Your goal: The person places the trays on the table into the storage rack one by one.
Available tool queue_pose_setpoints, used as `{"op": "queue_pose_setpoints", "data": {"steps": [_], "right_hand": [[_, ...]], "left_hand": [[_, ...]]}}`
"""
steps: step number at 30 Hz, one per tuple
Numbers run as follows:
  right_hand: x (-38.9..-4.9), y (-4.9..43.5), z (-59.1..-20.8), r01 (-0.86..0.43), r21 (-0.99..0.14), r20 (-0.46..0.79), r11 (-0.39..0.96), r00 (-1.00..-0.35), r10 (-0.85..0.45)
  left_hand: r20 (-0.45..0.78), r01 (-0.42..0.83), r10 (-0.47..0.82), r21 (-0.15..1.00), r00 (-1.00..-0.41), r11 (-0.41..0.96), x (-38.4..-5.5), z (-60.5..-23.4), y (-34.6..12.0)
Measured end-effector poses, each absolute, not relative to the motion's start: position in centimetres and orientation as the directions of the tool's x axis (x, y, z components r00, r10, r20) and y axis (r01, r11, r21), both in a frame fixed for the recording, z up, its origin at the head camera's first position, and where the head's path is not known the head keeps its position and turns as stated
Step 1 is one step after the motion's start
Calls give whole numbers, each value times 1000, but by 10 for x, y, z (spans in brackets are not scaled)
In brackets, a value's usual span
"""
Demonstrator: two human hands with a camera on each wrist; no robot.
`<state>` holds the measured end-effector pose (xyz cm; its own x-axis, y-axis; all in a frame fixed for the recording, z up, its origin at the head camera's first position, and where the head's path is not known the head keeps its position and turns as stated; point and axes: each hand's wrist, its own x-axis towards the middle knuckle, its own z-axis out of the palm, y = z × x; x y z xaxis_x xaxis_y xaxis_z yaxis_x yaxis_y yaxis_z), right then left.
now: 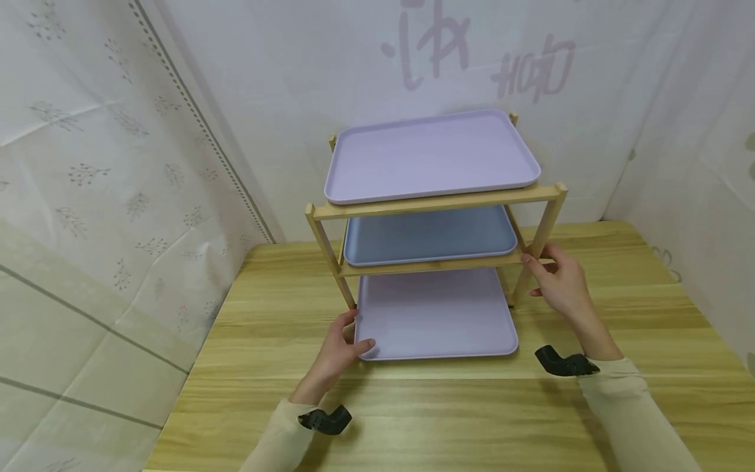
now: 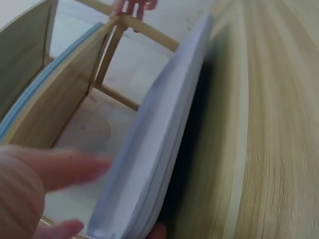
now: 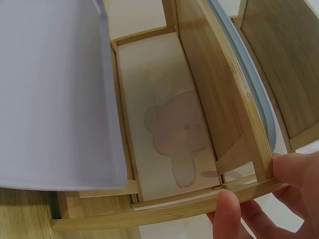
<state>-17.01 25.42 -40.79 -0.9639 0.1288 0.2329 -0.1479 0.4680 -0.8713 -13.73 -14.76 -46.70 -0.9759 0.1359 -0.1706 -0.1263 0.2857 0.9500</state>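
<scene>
A three-tier wooden rack [image 1: 427, 266] stands toward the back of the table, bearing a lavender tray [image 1: 433, 157] on top and a blue-grey tray [image 1: 430, 236] on the middle tier. At the bottom, another lavender tray [image 1: 436, 321] juts out past the rack's front. My left hand [image 1: 335, 351] holds this tray near its front left corner, thumb above the rim and a fingertip [image 2: 157, 231] showing beneath it. A dark gap shows under the tray's edge in the left wrist view. My right hand [image 1: 560, 282] grips the rack's right front post [image 1: 547, 223] at middle-tier height.
The wood-grain table [image 1: 425, 419] extends around the rack. Behind it hangs a pale printed cloth [image 1: 283, 98], with more patterned cloth at the left [image 1: 118, 164] and right sides. Black curved wrist pieces [image 1: 566, 364] sit at both sleeves.
</scene>
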Motion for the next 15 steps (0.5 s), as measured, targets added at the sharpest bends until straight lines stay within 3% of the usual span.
{"op": "queue_pose_setpoints", "data": {"steps": [5, 15], "right_hand": [[-169, 254, -407, -144, -878, 226, 456, -965, 132], [-170, 253, -408, -135, -881, 222, 453, -965, 143]], "left_hand": [[-73, 19, 193, 900, -978, 435, -130, -469, -148], [118, 313, 354, 763, -928, 566, -124, -476, -153]]}}
